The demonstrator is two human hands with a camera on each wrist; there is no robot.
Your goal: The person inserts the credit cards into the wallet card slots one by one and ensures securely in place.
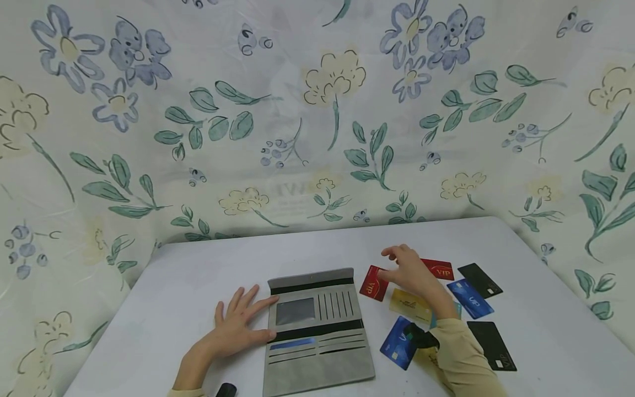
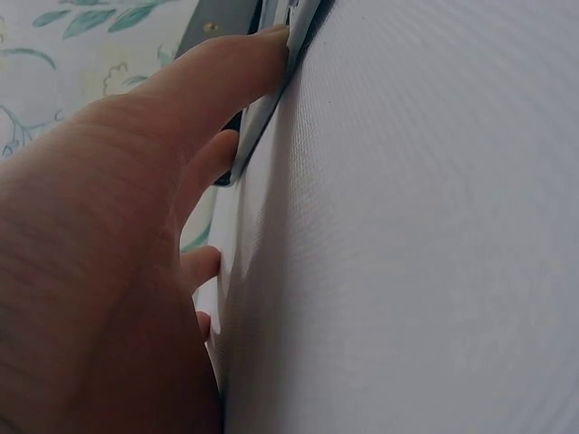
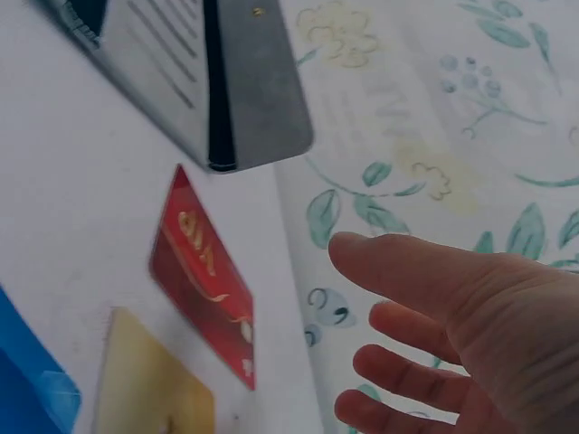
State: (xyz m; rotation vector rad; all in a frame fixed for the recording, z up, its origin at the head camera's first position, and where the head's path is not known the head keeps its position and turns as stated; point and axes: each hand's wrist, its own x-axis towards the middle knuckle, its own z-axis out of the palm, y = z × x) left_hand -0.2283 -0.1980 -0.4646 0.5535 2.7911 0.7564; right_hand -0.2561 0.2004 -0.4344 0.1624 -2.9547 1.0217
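A grey card wallet (image 1: 322, 366) lies unfolded on the table, with the strip of a blue card (image 1: 292, 343) showing in one slot. My left hand (image 1: 237, 324) rests beside it with fingers spread, thumb and index fingertips at its left edge. To the wallet's right, my right hand (image 1: 410, 271) hovers close to a red VIP card (image 1: 373, 283), which its thumb overlaps in the head view. In the right wrist view the red card (image 3: 204, 276) lies apart from the thumb, and nothing sits between the loosely bent fingers.
Around the right forearm lie a gold card (image 1: 409, 305), another red card (image 1: 440, 269), two blue cards (image 1: 470, 298) and two black cards (image 1: 492, 345). The sleeve partly covers further cards. A small black object (image 1: 226, 390) is at the front edge of view. Flowered cloth (image 1: 297, 138) hangs behind the white table.
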